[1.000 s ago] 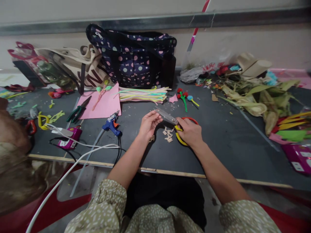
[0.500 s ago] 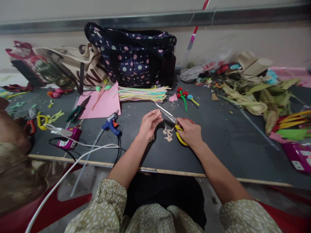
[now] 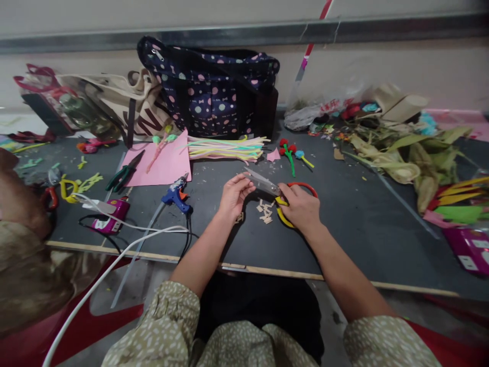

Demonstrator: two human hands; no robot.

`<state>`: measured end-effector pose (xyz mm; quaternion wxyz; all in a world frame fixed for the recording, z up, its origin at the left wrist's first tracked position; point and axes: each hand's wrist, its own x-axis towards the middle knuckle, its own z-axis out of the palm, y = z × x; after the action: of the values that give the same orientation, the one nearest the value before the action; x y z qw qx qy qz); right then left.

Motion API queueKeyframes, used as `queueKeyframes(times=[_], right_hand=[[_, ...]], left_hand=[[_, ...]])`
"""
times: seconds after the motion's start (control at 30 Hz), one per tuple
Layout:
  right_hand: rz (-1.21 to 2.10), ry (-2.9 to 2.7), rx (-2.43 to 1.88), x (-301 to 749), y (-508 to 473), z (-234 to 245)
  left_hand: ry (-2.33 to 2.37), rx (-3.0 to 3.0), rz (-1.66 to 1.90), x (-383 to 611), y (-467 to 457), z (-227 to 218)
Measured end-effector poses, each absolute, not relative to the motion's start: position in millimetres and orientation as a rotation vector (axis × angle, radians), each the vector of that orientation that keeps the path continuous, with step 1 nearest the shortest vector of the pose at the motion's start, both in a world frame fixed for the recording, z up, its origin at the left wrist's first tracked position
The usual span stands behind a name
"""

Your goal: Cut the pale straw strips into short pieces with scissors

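Dark grey tabletop (image 3: 355, 239) spreads before you, its pale edge on your side. Your right hand (image 3: 301, 205) is curled round the red and yellow handles of the scissors (image 3: 272, 188), whose blades point towards your left hand (image 3: 234, 196). That left thumb and fingers meet in a pinch; whether they grip some tiny piece, I cannot tell. On the surface between your hands lie small tan scraps (image 3: 266, 219). You seem to be snipping, or lining up a snip; another cut would call for keeping the left fingertips clear of the blades. Left of your left hand rests a blue glue gun (image 3: 176, 196); beyond it, a pink sheet (image 3: 175, 165). Farthest past that hand stand a dotted bag (image 3: 212, 97) and a cream tote (image 3: 118, 94) lettered with a large dark N. Red writing on a plastic bag (image 3: 330, 105), far beyond your right hand, is too blurred to read.
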<state>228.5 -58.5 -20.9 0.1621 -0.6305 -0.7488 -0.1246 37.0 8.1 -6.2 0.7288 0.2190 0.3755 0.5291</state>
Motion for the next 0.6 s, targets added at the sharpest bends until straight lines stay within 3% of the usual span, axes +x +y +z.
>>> queueKeyframes(times=[0.37,0.6], right_hand=[[-0.358,-2.148,-1.845,227.8,-60.7,-21.2],[-0.076,-1.97,-1.795,232.2,-57.4,-23.7]], left_hand=[[0.869,0.535,1.204,38.6,5.6,-3.2],[0.873,0.51,1.191,37.1,6.6,0.0]])
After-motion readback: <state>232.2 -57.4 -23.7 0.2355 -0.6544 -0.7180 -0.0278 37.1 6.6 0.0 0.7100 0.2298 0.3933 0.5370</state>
